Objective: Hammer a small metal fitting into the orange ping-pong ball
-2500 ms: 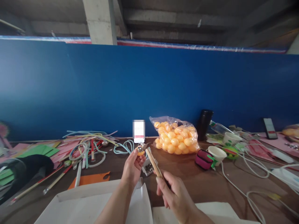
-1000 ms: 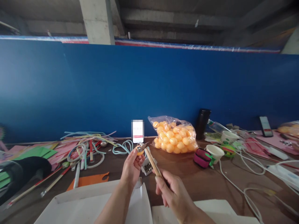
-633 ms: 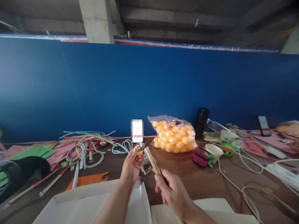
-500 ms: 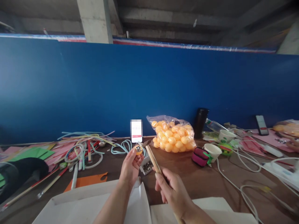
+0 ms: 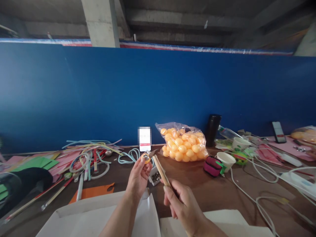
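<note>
Orange ball (image 5: 147, 158), a tiny one, is pinched between the thumb and fingertips of my left hand (image 5: 139, 177). It's held up off the table (image 5: 209, 194), just past the far edge of the white box (image 5: 98, 214) near me. I've got it by the sides, so the top right of it is bare for the blade. My right hand (image 5: 181, 204) is clenched round a knife (image 5: 160, 169) with a wooden handle. The grip is low on the handle, so the stick slants up and left and the short metal tip lands right at the ball. Honestly I can't tell whether the tip is in the ball or just resting on it, it's too small to see. Both hands are raised in the middle, close together, which makes sense for something this fiddly. The little box of metal bits (image 5: 155, 176) sits right under them on the table. A clear bag of more orange balls (image 5: 182, 146) is just beyond, to the right, against the blue wall (image 5: 158, 95). A heap of coloured tubes (image 5: 93, 154) is off to the left, and a pink pouch (image 5: 212, 166) and a paper cup (image 5: 226, 160) are to the right, well clear of my elbows.
</note>
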Demonstrator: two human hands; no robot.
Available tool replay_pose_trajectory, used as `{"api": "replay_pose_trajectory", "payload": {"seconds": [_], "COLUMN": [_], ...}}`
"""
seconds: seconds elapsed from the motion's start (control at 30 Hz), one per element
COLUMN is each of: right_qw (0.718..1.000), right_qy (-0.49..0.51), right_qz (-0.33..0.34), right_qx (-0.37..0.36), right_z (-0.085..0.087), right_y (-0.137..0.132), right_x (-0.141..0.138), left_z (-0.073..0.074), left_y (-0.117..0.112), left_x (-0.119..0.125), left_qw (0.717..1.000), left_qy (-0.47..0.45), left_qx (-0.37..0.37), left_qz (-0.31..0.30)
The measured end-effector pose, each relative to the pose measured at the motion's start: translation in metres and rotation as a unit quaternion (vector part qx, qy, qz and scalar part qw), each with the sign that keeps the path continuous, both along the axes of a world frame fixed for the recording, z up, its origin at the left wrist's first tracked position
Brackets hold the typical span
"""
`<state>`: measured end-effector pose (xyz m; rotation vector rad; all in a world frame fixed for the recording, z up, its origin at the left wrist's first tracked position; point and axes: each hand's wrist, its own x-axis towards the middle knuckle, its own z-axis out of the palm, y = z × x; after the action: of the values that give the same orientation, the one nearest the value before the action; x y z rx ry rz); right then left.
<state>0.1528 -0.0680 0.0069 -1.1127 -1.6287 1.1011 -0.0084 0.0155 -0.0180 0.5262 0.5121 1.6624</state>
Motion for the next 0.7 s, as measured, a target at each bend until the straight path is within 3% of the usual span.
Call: {"api": "replay_pose_trajectory", "payload": {"seconds": [0.33,0.7], "right_qw": [1.0,0.999], "right_qy": [-0.013,-0.037], "right_qz": [0.013,0.031], "right_qx": [0.004,0.009], "right_z": [-0.0028,-0.0063], "right_y": [0.0005,0.0009], "right_x": [0.0016,0.0028], "left_z": [0.0011,-0.0013], "left_y": [-0.0009,-0.0003], "left_x": [0.002,0.0012], "left_qw": [1.0,1.0], "left_qy": [0.001,0.023], "left_qx": [-0.026,0.001], "left_qz": [0.007,-0.01]}}
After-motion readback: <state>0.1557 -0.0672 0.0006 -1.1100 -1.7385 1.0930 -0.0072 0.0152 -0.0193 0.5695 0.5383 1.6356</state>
